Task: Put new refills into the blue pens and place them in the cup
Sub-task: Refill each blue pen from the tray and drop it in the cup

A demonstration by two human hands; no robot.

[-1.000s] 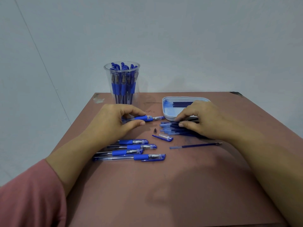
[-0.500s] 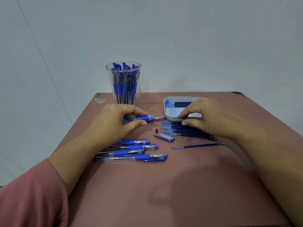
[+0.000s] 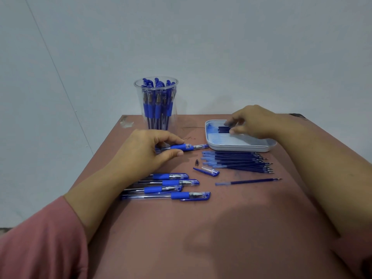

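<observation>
Well along, by the look of it: at the left rear of the reddish-brown tabletop [image 3: 221,228], a clear plastic cup [image 3: 156,101] packed upright with blue pens, presumably finished ones. Just in front, a left hand [image 3: 149,152] pinching a blue-gripped clear pen [image 3: 189,147] between thumb and forefinger, laid flat on the tabletop, nose pointing right; opened or closed at the tip, hard to tell. Nearer the body, apparently still to be done: four capped clear-and-blue pens [image 3: 167,186] lying side by side in a row. Toward the middle, loose and apart from everything else, a small metal tip cone [image 3: 196,162] and a blue clip cap [image 3: 207,171], both yet to be refitted somewhere. Further right, a bundle of dark blue refills [image 3: 237,162] just before the tray, and one single refill [image 3: 248,181] alone nearer the body; new or spent, impossible to say. At the right rear, a shallow white plastic tray [image 3: 239,147] holding a few dark refills [image 3: 222,128], and over it a right hand [image 3: 253,122], fingers curled, thumb and fingertips closing on their ends. Against half a second ago: right hand lifted off the bundle and gone back into the tray, leaving the bundle uncovered; left hand unchanged on its pen; cup, row, cone and cap unmoved.
</observation>
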